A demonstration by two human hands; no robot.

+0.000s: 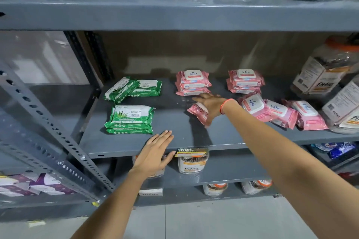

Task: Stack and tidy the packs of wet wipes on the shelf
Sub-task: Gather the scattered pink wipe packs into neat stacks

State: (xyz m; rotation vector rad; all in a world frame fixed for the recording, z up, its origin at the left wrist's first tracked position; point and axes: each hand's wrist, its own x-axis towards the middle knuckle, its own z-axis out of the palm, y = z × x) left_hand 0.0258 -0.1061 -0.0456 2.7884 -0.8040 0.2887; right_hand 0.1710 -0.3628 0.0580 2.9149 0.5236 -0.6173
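The right hand (210, 105) reached across the grey shelf (174, 137) and lay over a loose pink pack (198, 113), fingers spread and thumb down beside it; whether it gripped the pack could not be told. The left hand (155, 153) hovered flat and empty at the shelf's front edge. Two pink stacks (192, 82) stood at the back, and three more pink packs (279, 112) leaned in a row to the right. Green packs (130, 119) lay stacked to the left, with another green pair (134, 88) askew behind them.

Four green packs (129, 120) lie at nine o'clock. About ten pink packs (193, 81) lie at three o'clock. Two hands (155, 153) show.
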